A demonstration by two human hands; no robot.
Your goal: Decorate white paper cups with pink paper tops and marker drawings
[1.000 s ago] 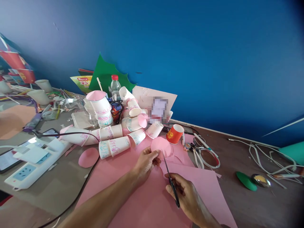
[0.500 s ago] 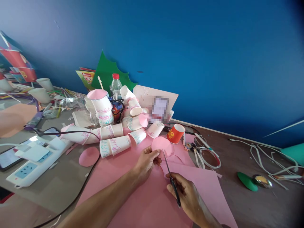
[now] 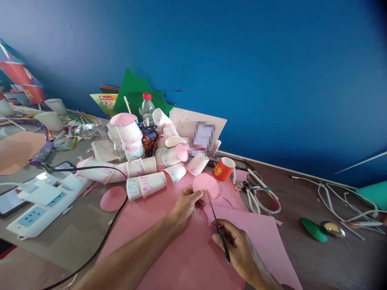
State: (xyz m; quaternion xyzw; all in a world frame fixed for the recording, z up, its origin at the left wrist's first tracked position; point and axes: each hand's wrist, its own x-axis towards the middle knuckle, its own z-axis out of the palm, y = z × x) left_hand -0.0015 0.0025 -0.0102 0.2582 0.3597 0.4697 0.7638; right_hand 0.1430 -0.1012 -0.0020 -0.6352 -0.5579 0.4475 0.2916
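My left hand [image 3: 190, 201] pinches the lower edge of a round pink paper disc [image 3: 205, 183] between thumb and fingers. In my right hand [image 3: 234, 241] is a pair of scissors [image 3: 221, 237] with black handles, the blades pointing up and away to the disc's edge, by my left thumb. Whether the blades are parted is hard to see. Beneath both hands lie large pink paper sheets [image 3: 181, 257]. A red paper cup [image 3: 223, 169] stands just beyond the disc. A loose pink disc [image 3: 113, 199] rests to the left.
Decorated white paper cups [image 3: 154, 184] lie in rows beyond my left hand, beside a cone-topped cup stack [image 3: 131, 135]. At left are a power strip [image 3: 39, 217] and a black cable [image 3: 102, 241]. White cables [image 3: 329, 197] and a green disc [image 3: 314, 229] lie right.
The view has shifted very slightly. Both hands, the pink disc and the scissors look the same as before.
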